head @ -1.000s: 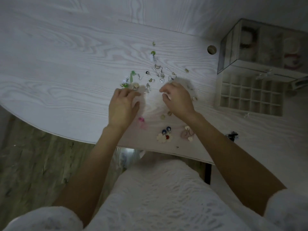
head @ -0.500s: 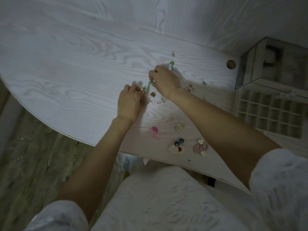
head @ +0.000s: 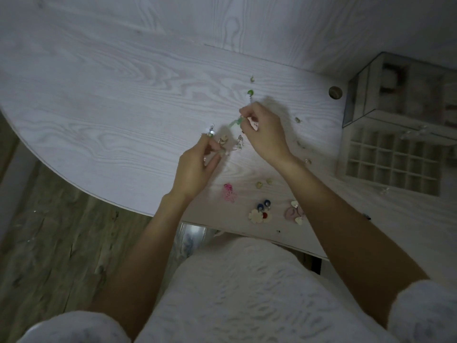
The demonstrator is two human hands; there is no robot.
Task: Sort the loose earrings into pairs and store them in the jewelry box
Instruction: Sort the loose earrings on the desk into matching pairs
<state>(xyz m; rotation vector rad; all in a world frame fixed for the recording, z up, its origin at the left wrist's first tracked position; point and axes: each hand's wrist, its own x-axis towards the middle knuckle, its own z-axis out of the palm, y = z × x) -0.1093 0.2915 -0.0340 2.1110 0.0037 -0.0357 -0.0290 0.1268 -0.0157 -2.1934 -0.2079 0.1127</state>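
Nearest, paired earrings lie by the table (head: 103, 105) edge: a cream flower earring (head: 256, 215), blue hoops (head: 263, 205) and a pink earring (head: 229, 191). Farther in, the left hand (head: 195, 169) pinches a small green hook earring (head: 210, 133), while the right hand (head: 264, 132) pinches a green drop earring (head: 235, 123). Far right, the jewelry box (head: 405, 95) stands behind its gridded tray (head: 393, 160).

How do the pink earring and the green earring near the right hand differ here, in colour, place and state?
The pink earring is pink; the green earring is green. The pink earring lies untouched near the table's front edge; the green earring is further back, pinched at one end by the right hand. Both sit outside the jewelry box.
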